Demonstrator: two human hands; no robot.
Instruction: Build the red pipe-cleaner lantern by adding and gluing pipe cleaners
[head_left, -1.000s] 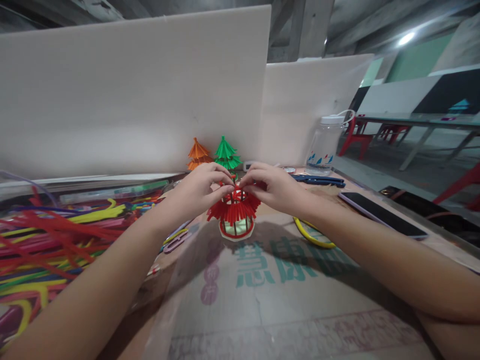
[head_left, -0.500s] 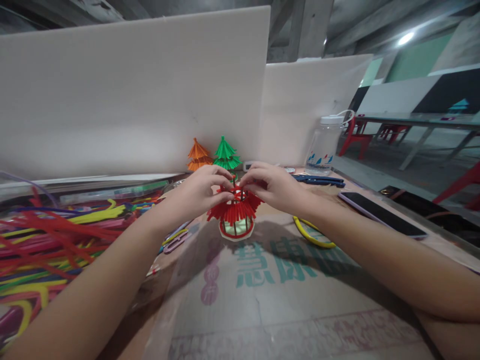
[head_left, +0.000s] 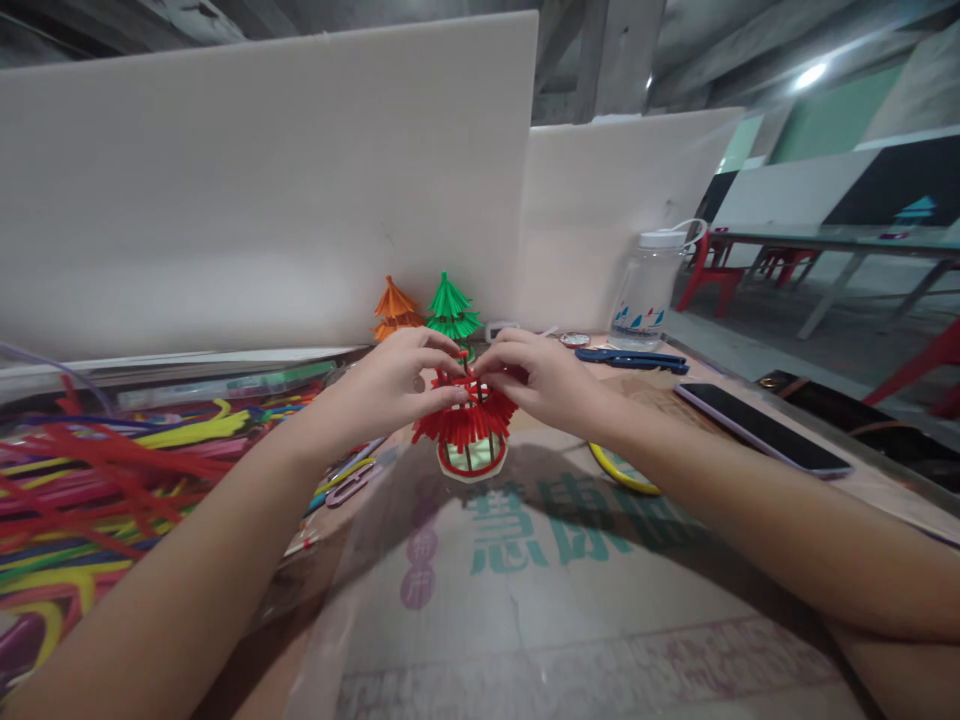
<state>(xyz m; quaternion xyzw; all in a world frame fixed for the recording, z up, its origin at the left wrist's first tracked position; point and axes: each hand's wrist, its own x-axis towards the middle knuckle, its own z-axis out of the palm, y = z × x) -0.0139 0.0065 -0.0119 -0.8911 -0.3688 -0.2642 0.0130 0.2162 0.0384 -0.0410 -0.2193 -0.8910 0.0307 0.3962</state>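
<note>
A small red pagoda made of pipe cleaners [head_left: 463, 424] stands upright on the table in front of me, with a fringed roof and dark posts on a pale many-sided base [head_left: 471, 460]. From the left, my left hand [head_left: 397, 378] pinches the red pipe cleaner at its upper tier with thumb and fingertips. Opposite it, my right hand [head_left: 536, 378] has its fingers closed on the same upper part from the right. My fingers partly hide the top. Just behind stand a green pagoda [head_left: 448, 310] and an orange pagoda [head_left: 395, 302].
Many coloured pipe cleaners [head_left: 112, 470] are heaped at the left. On the right lie a yellow-handled tool [head_left: 619, 470], a phone [head_left: 761, 428] and dark blue pliers [head_left: 634, 359], near a clear bottle [head_left: 641, 290]. Plastic sheeting [head_left: 585, 620] covers the near table. A white board [head_left: 262, 200] stands behind.
Both hands have shifted slightly leftward at the top of the red pagoda, the right fingers a little lower and closer in. The pagoda stays in nearly the same place.
</note>
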